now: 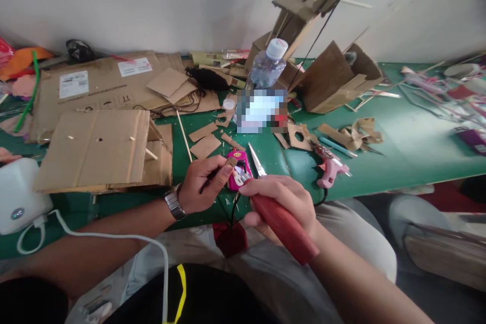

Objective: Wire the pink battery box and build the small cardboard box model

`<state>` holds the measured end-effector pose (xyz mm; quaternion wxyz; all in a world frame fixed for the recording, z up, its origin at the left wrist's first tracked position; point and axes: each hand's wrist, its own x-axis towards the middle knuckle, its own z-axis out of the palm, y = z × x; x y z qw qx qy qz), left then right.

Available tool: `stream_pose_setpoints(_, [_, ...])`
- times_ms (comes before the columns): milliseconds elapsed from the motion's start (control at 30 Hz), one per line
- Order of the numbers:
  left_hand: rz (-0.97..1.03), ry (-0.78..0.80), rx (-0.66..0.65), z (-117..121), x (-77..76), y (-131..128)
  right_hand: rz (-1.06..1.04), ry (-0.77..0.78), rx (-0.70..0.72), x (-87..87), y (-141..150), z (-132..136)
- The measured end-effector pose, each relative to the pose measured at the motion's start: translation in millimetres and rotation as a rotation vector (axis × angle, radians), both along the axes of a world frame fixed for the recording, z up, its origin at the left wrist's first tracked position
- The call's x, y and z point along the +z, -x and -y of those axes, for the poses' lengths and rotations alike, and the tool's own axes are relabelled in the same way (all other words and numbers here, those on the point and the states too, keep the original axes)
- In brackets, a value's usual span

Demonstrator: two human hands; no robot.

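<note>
In front of my body, my left hand (207,182) pinches a small brown cardboard piece (231,162) between thumb and fingers. My right hand (286,202) is wrapped around a craft knife (283,228) with a thick red handle, its short metal blade pointing at the cardboard piece. Whether the blade touches the piece is hard to make out. Beneath the hands lies a pink tape measure (247,158) with a yellow label, partly hidden. Scissors (257,160) rest just right of it, their handles covered by my right hand.
A cardboard box construction (94,149) stands left, beside a white device (23,195) whose cable crosses my left forearm. Cardboard scraps (206,147), a plastic bottle (266,68) and a blurred-out patch are ahead. A pink glue gun (331,168) and an open cardboard box (337,81) lie right.
</note>
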<state>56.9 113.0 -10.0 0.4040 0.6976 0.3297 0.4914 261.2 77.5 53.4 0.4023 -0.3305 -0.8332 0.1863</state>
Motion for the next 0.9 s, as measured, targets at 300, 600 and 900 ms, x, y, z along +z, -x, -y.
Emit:
stream_pose_setpoints(300, [-0.07, -0.211, 0.033, -3.6, 1.5, 0.1, 0.006, 0.008, 0.009, 1.3, 2.5, 1.9])
stream_pose_setpoints(600, [-0.192, -0.316, 0.054, -4.9, 2.3, 0.3, 0.07, -0.072, 0.027, -3.3, 5.4, -0.5])
stream_pose_setpoints(900, [-0.228, -0.294, 0.059, -4.6, -0.2, 0.6, 0.138, -0.083, 0.011, -1.3, 5.6, 0.8])
